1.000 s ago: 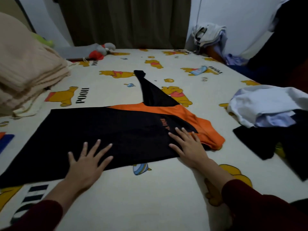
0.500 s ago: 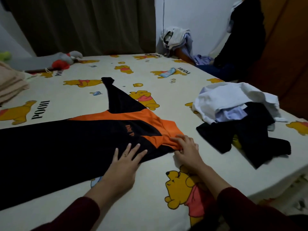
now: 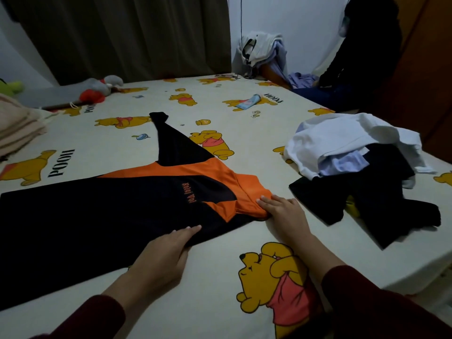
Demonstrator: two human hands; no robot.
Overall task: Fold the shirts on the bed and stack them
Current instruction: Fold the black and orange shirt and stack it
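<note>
Black-orange shirt (image 3: 110, 216) lies flat at 9 o'clock on bed (image 3: 220, 277). Left hand (image 3: 161, 258) grips the near hem, right hand (image 3: 281, 211) pinches the orange collar. Likely light, limp, slippery; hold edges.

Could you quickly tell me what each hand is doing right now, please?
Left hand: grips the near edge of the black and orange fabric shirt.
Right hand: pinches the shirt's orange collar end.

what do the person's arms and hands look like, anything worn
Both arms wear dark maroon long sleeves that end at the wrist. The left hand and right hand are bare: no gloves, and no rings, watch or bracelets show.
</note>
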